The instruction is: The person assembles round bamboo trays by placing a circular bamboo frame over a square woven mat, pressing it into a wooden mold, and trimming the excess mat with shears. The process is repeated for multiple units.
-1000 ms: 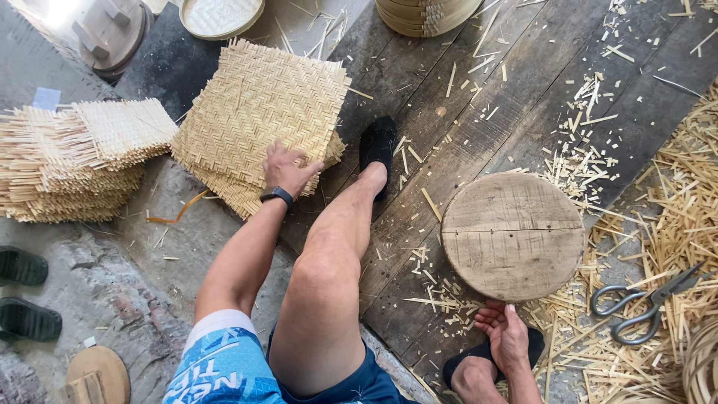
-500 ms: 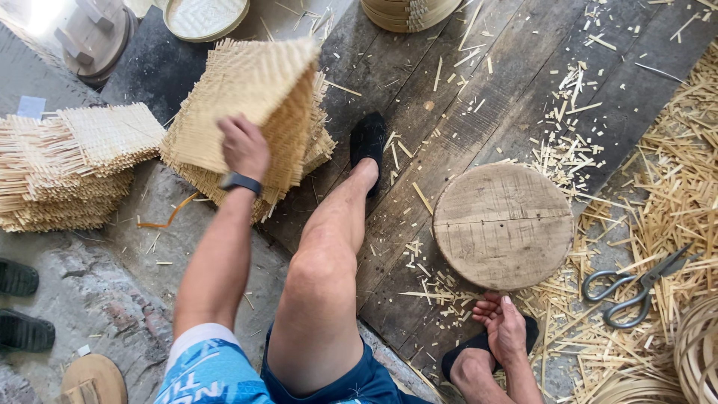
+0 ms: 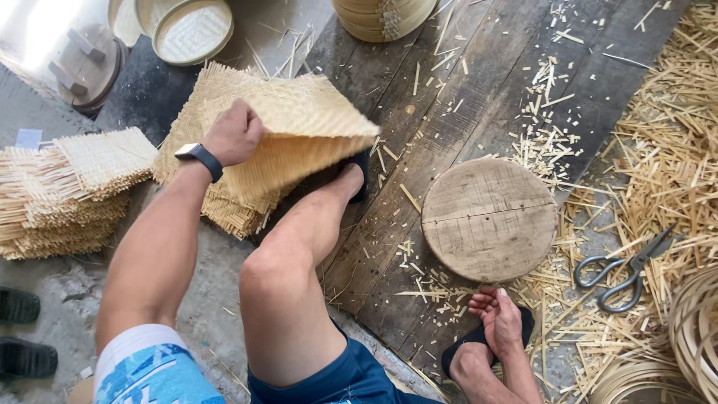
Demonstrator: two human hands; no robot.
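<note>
One woven mat (image 3: 299, 127), left hand (image 3: 233, 135) gripping

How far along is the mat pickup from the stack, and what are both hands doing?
Done: the left hand has gripped the top woven bamboo mat and peeled it up off the stack of mats; it hangs bent over the knee. In hand: that one mat only. The right hand rests empty beside the round wooden board. Left: the board is bare, the scissors lie untouched among the offcuts.
</note>
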